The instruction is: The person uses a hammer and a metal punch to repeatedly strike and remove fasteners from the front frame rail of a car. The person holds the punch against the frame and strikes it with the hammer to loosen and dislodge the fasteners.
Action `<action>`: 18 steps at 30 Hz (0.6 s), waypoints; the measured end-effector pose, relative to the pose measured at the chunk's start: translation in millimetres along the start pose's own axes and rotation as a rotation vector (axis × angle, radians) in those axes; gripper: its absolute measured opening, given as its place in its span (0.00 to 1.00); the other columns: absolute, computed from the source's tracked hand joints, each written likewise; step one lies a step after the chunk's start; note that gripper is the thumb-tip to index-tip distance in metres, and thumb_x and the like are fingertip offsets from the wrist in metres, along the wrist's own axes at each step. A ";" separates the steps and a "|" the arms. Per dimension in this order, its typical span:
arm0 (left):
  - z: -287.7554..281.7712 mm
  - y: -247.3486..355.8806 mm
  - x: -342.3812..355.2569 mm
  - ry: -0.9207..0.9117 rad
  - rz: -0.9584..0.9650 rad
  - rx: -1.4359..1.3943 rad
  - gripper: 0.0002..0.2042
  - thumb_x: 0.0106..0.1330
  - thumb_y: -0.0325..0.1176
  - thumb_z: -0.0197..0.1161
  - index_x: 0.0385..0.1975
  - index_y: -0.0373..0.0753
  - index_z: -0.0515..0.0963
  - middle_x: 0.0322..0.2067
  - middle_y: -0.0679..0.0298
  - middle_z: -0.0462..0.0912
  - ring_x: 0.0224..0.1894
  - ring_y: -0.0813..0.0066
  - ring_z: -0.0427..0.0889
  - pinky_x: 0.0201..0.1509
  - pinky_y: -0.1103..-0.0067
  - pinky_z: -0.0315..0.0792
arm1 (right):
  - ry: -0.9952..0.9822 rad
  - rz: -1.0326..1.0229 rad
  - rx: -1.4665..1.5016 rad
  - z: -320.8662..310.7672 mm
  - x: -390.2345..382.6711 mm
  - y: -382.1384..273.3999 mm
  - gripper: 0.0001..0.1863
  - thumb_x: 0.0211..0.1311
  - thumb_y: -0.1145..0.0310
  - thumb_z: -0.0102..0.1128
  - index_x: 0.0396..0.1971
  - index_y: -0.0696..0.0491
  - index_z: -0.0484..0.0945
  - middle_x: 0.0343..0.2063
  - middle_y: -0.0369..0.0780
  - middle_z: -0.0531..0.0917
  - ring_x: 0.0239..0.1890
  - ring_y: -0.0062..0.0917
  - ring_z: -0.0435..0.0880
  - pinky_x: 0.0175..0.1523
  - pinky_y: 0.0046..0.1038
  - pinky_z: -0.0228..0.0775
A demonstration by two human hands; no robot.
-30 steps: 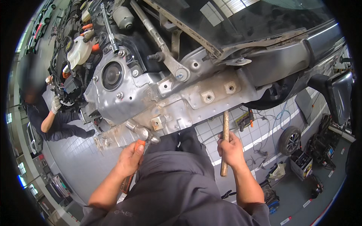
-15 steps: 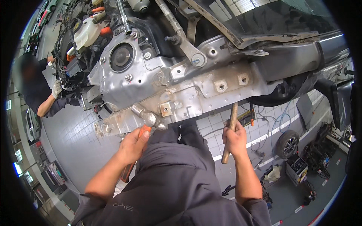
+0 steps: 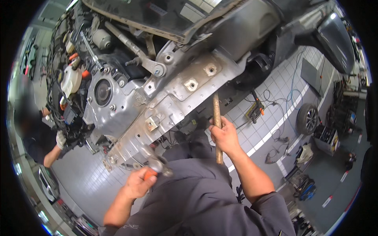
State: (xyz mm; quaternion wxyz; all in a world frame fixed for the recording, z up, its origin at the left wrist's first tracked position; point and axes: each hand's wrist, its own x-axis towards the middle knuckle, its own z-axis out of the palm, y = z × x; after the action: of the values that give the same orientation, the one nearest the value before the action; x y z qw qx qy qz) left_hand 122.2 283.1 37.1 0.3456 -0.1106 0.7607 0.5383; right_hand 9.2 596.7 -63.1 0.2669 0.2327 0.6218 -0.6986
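My left hand (image 3: 138,184) is closed round the orange grip of a hammer (image 3: 157,165), close below its metal head. The head is slightly blurred and lies between my body and the lower edge of the car's bare metal inner-fender rail (image 3: 163,104). Further right, my right hand (image 3: 225,135) grips a wooden handle (image 3: 217,112), held nearly upright. That handle's upper end goes out of sight beneath the rail, so the tool's head is hidden. Square plates with bolt holes sit along the rail, and rust-brown patches mark its surface.
The strut tower (image 3: 103,93) and engine-bay wiring lie left of the rail. At far left a co-worker's gloved hand (image 3: 60,139) reaches into the front end. A loose wheel (image 3: 307,119), hoses and a box of parts (image 3: 327,140) stand on the floor at right.
My view has turned, so the rail now slopes more steeply. The hammer in my left hand has come away from the rail edge toward my body. My right hand keeps hold of the wooden handle.
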 end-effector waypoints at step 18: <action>75.8 3.8 121.1 -0.598 -0.105 -0.099 0.36 0.69 0.71 0.36 0.32 0.41 0.77 0.19 0.68 0.73 0.21 0.81 0.71 0.26 0.83 0.64 | 0.256 -0.183 -0.158 49.9 -26.4 9.2 0.20 0.59 0.58 0.59 0.41 0.61 0.75 0.23 0.43 0.83 0.28 0.29 0.84 0.39 0.30 0.74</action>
State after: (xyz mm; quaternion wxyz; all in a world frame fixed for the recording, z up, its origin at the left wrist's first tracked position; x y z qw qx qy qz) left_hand 61.7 377.1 -51.9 0.5758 -0.0029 0.5912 0.5647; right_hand 35.4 548.6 -46.7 0.1384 0.2405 0.7221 -0.6337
